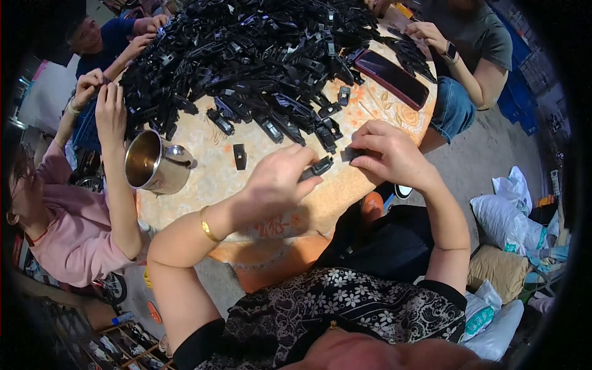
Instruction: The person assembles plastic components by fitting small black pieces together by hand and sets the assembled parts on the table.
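Note:
My left hand [279,174], with a gold bracelet at the wrist, pinches a small black plastic part [317,168] between thumb and fingers above the near side of the table. Close by on the right, my right hand [392,154] grips a flat dark piece [349,154], mostly covered by the fingers. The two pieces are apart, with a narrow gap between them. A large heap of similar black plastic parts [246,55] spreads over the far half of the table. One loose black part [239,157] lies by itself left of my left hand.
A metal mug [176,176] stands at the table's left edge. A phone in a dark red case [394,80] lies at right on the patterned tablecloth [216,185]. Other people's hands work at left, far left and far right. White sacks [505,222] rest on the floor at right.

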Tool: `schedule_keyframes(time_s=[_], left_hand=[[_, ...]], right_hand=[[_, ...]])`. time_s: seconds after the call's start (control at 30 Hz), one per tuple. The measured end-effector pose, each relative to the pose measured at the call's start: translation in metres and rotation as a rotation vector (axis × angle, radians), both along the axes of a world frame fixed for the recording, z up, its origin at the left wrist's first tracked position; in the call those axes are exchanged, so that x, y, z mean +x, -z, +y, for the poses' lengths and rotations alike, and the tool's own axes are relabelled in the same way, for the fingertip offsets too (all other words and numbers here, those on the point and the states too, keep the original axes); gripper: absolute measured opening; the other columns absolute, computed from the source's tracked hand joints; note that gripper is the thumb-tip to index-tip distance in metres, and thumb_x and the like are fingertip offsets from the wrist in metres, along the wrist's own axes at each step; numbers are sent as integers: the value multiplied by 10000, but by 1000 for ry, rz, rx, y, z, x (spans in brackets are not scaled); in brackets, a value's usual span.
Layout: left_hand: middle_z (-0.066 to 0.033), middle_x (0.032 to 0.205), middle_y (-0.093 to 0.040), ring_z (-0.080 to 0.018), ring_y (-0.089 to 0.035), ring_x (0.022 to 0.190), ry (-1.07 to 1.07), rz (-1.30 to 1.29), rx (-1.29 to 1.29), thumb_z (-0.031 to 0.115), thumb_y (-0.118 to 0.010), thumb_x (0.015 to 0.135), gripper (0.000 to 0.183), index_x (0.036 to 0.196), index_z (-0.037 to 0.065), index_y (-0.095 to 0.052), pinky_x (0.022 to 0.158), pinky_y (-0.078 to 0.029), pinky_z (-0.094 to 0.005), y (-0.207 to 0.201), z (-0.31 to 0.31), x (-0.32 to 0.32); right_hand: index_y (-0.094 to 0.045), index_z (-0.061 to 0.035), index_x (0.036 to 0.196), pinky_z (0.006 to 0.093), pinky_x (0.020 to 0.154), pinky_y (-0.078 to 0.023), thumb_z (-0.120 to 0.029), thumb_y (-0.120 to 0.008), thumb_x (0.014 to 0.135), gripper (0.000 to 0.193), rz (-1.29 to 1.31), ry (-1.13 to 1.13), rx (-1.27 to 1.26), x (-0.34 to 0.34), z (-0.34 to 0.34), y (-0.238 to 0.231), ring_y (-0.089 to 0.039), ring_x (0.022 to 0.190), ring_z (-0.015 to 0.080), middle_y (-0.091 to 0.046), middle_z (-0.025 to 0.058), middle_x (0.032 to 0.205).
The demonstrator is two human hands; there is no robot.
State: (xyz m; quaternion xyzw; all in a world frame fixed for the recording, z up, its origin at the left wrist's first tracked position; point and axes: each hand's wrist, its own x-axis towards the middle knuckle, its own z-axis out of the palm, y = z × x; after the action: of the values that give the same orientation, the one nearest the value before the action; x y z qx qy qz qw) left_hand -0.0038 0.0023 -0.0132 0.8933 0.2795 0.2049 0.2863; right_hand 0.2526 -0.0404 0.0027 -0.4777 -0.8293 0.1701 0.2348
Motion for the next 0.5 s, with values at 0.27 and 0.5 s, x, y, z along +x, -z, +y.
schedule_keyframes(time_s=[0.27, 0.5], left_hand=[[-162, 937, -570, -358, -576, 896, -11, 48, -14, 247, -741, 771, 363, 989, 23, -558, 769, -471, -428, -4, -12, -5], [-154, 784, -608, -341, -606, 792, -33, -10, -23, 170, -759, 734, 205, 802, 2, -664, 702, -482, -419, 0, -1, -8]], right_hand=[[-702, -39, 963, 365, 701, -501, -125, -750, 722, 260, 38, -91, 180, -35, -5, 1, -598, 824, 274, -624, 98, 874], [-696, -1, 950, 363, 669, -492, -75, -758, 671, 296, -61, -69, 127, -27, 0, -1, -601, 773, 280, -598, 104, 818]])
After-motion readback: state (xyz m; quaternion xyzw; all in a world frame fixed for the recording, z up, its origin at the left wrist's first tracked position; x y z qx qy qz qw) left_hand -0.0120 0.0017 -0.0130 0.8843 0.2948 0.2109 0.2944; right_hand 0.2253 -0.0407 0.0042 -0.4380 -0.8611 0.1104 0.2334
